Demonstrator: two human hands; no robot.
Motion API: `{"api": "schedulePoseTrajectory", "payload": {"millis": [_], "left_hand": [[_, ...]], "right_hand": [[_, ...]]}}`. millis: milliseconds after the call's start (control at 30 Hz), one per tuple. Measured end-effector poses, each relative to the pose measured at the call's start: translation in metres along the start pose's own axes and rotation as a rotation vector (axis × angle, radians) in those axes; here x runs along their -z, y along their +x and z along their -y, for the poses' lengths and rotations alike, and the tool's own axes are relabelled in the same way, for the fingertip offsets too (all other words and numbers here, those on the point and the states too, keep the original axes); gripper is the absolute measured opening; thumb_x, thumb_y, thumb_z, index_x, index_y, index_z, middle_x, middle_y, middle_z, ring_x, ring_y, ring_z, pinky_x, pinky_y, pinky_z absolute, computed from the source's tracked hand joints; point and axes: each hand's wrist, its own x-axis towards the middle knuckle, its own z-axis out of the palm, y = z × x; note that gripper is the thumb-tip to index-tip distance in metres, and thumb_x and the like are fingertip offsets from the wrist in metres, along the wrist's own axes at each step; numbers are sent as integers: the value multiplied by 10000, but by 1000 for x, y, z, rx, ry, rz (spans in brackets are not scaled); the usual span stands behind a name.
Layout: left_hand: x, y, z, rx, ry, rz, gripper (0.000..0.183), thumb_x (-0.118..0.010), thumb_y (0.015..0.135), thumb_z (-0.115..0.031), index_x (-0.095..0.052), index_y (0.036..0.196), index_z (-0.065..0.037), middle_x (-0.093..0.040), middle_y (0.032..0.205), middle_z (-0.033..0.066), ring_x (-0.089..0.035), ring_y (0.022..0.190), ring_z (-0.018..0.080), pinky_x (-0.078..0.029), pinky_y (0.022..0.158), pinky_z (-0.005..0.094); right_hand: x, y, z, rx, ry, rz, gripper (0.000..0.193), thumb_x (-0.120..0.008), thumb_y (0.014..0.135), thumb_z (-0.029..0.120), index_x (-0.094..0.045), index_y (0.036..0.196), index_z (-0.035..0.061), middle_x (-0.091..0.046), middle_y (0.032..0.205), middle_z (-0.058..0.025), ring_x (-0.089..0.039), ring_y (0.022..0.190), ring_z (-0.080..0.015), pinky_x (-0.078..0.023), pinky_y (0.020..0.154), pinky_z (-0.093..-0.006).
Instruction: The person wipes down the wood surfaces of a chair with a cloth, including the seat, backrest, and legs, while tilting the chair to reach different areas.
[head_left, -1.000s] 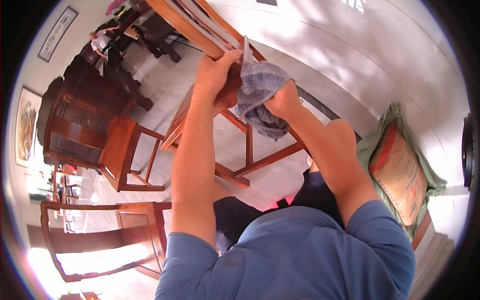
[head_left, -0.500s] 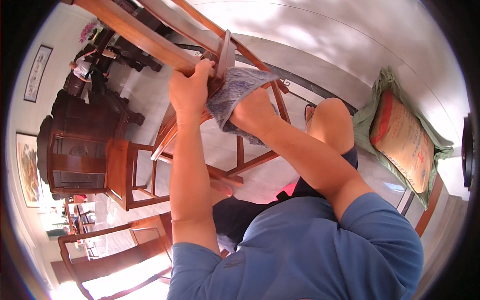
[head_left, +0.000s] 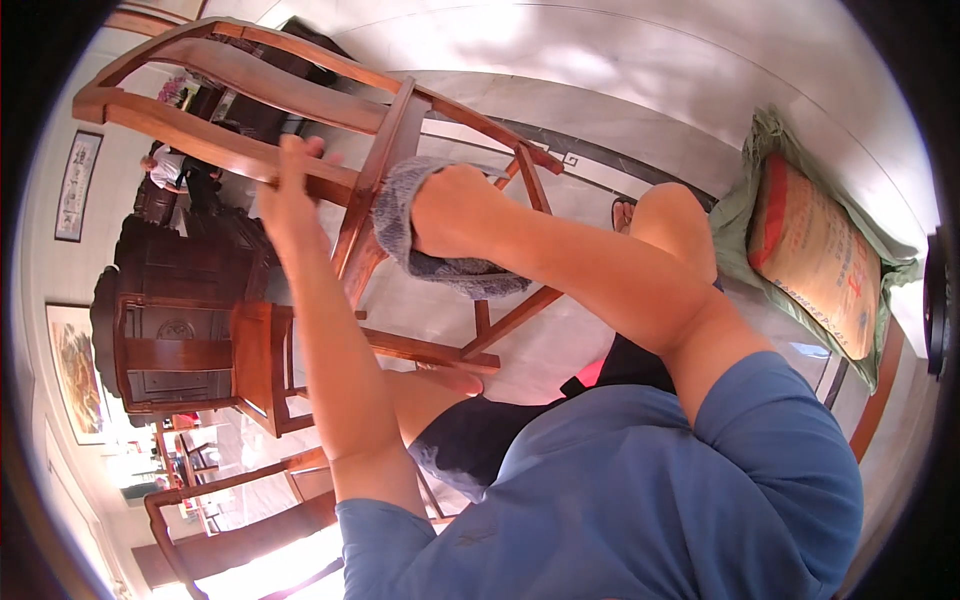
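Note:
A reddish-brown wooden chair (head_left: 385, 140) is tilted in front of me, its curved back pointing to the upper left. My left hand (head_left: 292, 205) is at a rail of that back; its fingers look curled over the wood, slightly blurred. Bunched in my right hand (head_left: 455, 212) is a grey-blue cloth (head_left: 398, 215), pressed against the chair near where the back meets the seat. The cloth wraps around the hand and hides most of its fingers. Part of the seat is hidden behind the cloth and my right arm.
To the right, a tan sack with a red band (head_left: 810, 260) lies on a green woven bag (head_left: 735, 245). Dark carved furniture (head_left: 165, 320) and another wooden chair (head_left: 265, 350) stand at the left. One more chair (head_left: 240, 540) is at the lower left. A person (head_left: 170, 170) sits farther off.
The chair has shifted left and more of its back shows. My left hand has moved left along the rail, away from the cloth. My right hand and the cloth have moved a little left.

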Motion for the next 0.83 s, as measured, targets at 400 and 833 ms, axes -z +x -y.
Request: {"api": "schedulePoseTrajectory", "payload": {"millis": [400, 833], "left_hand": [[28, 56, -3, 37, -161, -233, 120, -596, 916, -18, -543, 812, 11, -541, 732, 112, -575, 623, 253, -605, 659, 463], [49, 115, 21, 2, -193, -236, 131, -599, 931, 18, -520, 892, 115, -590, 791, 208, -647, 680, 316, -643, 706, 569]], "right_hand": [[-24, 23, 5, -187, 217, 185, 321, -652, 770, 293, -776, 822, 2, -736, 907, -263, -726, 902, -436, -585, 813, -508], [-53, -96, -63, 132, 219, -245, 321, -725, 835, 261, -767, 1125, 129, -691, 1269, -222, -695, 1151, -297, -570, 929, -435]]}}
